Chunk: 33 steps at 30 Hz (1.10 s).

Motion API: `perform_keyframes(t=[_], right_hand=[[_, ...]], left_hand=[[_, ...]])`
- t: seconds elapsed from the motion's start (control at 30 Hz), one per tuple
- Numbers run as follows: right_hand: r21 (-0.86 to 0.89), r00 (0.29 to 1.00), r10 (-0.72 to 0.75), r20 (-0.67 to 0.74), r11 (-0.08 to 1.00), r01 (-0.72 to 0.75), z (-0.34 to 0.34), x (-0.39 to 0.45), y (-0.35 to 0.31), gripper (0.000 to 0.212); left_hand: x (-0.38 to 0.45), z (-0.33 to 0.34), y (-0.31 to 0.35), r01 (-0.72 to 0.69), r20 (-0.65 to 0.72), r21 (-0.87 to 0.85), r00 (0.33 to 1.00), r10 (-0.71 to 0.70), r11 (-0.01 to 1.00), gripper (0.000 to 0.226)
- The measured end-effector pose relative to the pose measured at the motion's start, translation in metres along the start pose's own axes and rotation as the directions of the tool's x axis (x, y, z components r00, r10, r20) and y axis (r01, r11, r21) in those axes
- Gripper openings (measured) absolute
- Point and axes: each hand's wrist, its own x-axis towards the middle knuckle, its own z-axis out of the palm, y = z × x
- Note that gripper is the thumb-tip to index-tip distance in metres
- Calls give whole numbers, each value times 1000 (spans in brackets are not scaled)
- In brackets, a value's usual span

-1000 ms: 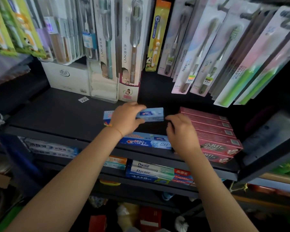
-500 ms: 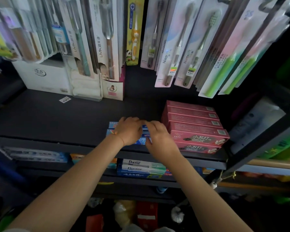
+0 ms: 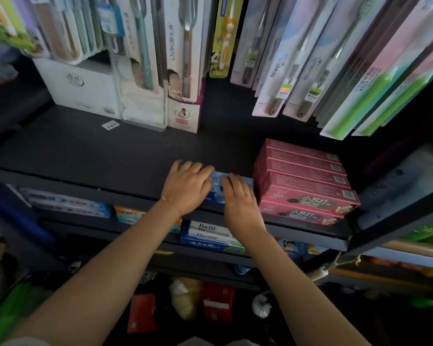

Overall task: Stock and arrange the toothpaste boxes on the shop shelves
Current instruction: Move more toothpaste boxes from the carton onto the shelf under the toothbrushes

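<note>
Blue toothpaste boxes (image 3: 218, 182) lie stacked at the front of the dark shelf (image 3: 105, 156), mostly hidden under my hands. My left hand (image 3: 186, 187) rests flat on their left part, fingers fairly straight. My right hand (image 3: 239, 197) presses on their right part, fingers laid over the top. Right beside them stands a pile of pink toothpaste boxes (image 3: 303, 181), touching or nearly touching the blue ones.
Toothbrush packs (image 3: 280, 71) hang above the back of the shelf. A white box (image 3: 78, 88) and a clear pack (image 3: 143, 106) stand at the back left. More toothpaste boxes (image 3: 210, 233) fill the lower shelf. Bags and red packets (image 3: 218, 303) lie on the floor.
The upper blue box has come down onto the lower one. Both hands have moved together and right, bringing the blue boxes up against the pink pile.
</note>
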Motion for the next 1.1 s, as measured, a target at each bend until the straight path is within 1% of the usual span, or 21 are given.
perform_keyframes(t=[0.1, 0.2, 0.27, 0.33, 0.37, 0.4, 0.43, 0.5, 0.57, 0.63, 0.67, 0.7, 0.73, 0.8, 0.87, 0.93, 1.0, 1.03, 1.1], right_hand=[[32, 998, 3, -67, 999, -1, 4, -6, -1, 72], [92, 981, -48, -187, 994, 66, 7, -18, 2, 66], [166, 962, -107, -251, 974, 152, 0, -33, 6, 56], [223, 928, -137, -347, 949, 223, -8, -56, 15, 37], [243, 919, -138, -370, 940, 239, -10, -70, 21, 30], [272, 924, -125, -360, 934, 233, -10, -85, 30, 26], [311, 944, -98, -316, 929, 201, -8, -101, 42, 24], [399, 985, -48, -166, 910, 112, 1, -133, 73, 26], [464, 1000, -15, -17, 885, 21, 10, -165, 112, 27], [489, 996, 1, 86, 871, -43, 13, -199, 155, 27], [506, 992, 1, 125, 860, -65, 12, -216, 176, 28], [525, 987, 3, 162, 846, -89, 10, -234, 197, 28], [544, 982, 6, 189, 832, -109, 7, -250, 216, 27], [576, 976, 31, 215, 803, -153, -1, -280, 253, 22], [632, 968, 107, 227, 740, -230, -10, -309, 284, 21], [700, 933, 202, 299, 618, -358, -24, -334, 306, 24], [749, 889, 262, 376, 479, -458, -37, -354, 320, 25], [764, 877, 271, 397, 432, -479, -43, -364, 325, 25], [788, 871, 275, 408, 376, -488, -53, -381, 334, 23]], left_hand=[[0, 1, 4, 24, 0, -2, 1000, -24, 1000, 44], [-5, -2, 19, 70, -92, -36, 993, -73, 997, 39], [-11, -10, 41, 108, -192, -114, 973, -129, 988, 31], [-18, -21, 68, 153, -276, -192, 940, -203, 969, 24], [-22, -25, 82, 166, -301, -226, 925, -231, 960, 22], [-25, -28, 98, 174, -318, -252, 914, -251, 952, 20], [-28, -29, 117, 182, -328, -265, 906, -266, 947, 20], [-34, -26, 156, 204, -312, -282, 904, -291, 938, 22], [-43, -14, 196, 217, -273, -277, 916, -293, 936, 23], [-57, 5, 239, 245, -218, -246, 929, -300, 938, 22], [-66, 15, 261, 278, -164, -233, 934, -319, 932, 22], [-77, 26, 285, 324, -73, -230, 934, -349, 918, 22], [-89, 34, 311, 382, 52, -226, 923, -381, 896, 22], [-111, 47, 360, 465, 282, -175, 868, -408, 868, 21], [-130, 50, 406, 497, 422, -157, 815, -397, 854, 20], [-146, 50, 445, 527, 492, -180, 780, -388, 831, 19], [-158, 48, 476, 546, 509, -216, 770, -383, 810, 17], [-163, 48, 489, 560, 509, -248, 770, -385, 791, 16], [-172, 46, 512, 590, 521, -301, 760, -388, 750, 16]])
